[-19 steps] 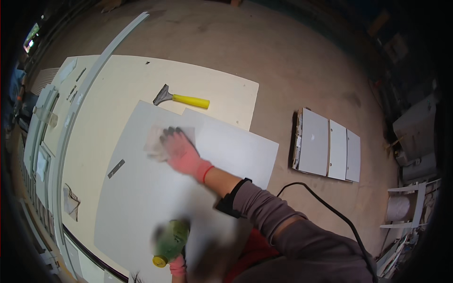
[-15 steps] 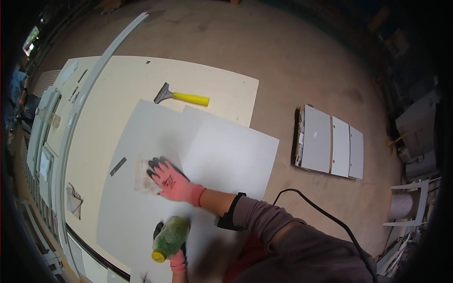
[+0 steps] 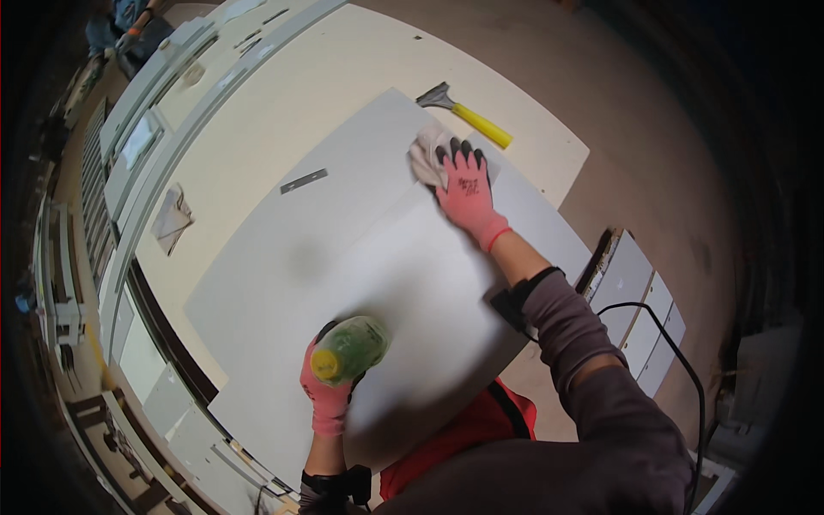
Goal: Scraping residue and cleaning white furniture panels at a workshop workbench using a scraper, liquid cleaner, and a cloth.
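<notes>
My left hand (image 3: 323, 384), in a pink glove with black fingertips, is wrapped round a green-tinted clear bottle (image 3: 362, 345). The bottle is tilted, its yellow cap (image 3: 325, 365) toward the lower left, above the light grey panels (image 3: 266, 257). Farther off, my right hand (image 3: 468, 193), gloved alike, presses a crumpled pale cloth (image 3: 426, 156) onto the panels near their far edge. Its palm side and part of the cloth are hidden. Just beyond that hand lies a scraper (image 3: 474, 120) with a yellow handle. A small dark metal strip (image 3: 304, 181) rests on the panel to the left.
A cream board (image 3: 360, 51) lies beneath the panels. Along its left side runs a long grey profile (image 3: 202, 107), with a folded rag (image 3: 172, 221) beside it. Stacked panels (image 3: 625, 283) are on the floor at right, behind a black cable (image 3: 678, 352). Another person (image 3: 129, 36) is at far upper left.
My right hand has slid the cloth away from me across the panels, up toward the scraper. The left hand still grips the bottle, now more in view. My view has shifted and turned.
</notes>
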`<action>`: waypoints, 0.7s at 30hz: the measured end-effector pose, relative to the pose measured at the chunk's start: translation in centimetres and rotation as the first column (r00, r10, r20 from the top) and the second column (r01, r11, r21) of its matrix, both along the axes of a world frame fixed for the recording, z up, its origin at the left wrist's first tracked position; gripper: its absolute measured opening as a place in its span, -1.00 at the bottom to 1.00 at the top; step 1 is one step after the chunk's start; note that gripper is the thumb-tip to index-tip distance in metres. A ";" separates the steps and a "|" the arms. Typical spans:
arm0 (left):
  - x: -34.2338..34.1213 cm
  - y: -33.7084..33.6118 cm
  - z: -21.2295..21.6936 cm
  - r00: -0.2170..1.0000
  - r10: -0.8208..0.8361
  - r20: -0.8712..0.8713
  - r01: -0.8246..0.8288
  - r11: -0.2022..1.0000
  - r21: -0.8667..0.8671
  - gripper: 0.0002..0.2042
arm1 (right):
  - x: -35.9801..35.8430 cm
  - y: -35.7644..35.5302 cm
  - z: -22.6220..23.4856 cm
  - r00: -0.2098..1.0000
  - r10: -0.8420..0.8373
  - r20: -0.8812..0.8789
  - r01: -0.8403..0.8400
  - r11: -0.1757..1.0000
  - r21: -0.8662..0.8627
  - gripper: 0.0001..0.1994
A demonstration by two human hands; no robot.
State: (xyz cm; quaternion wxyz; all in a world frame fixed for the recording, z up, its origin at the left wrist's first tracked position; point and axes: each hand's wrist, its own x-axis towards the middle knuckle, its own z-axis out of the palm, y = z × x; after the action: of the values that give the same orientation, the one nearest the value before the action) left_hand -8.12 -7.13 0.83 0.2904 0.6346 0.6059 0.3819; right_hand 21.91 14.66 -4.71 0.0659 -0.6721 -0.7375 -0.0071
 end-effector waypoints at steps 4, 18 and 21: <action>-4.9 -6.1 1.8 0.804 0.509 0.307 -0.453 0.859 -0.237 -0.56 | -13.4 -7.6 1.6 0.893 0.436 -0.109 -0.450 0.875 -0.180 -0.38; -16.7 -17.5 7.5 0.721 0.574 0.389 -0.639 0.768 0.052 -0.44 | -34.5 -19.8 0.7 0.583 0.643 -0.497 -0.674 0.724 0.147 -0.46; -17.9 -17.1 7.7 0.811 0.584 -0.034 -0.583 0.812 0.025 -0.48 | -21.5 -14.0 0.7 0.913 0.310 -0.265 -0.271 0.947 0.173 -0.43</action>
State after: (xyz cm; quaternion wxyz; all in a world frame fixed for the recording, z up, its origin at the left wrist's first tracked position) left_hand -26.02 -24.19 8.55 0.1432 0.4277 0.7744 0.4438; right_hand 0.45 0.69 -3.99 0.2177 -0.5428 -0.8095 0.0517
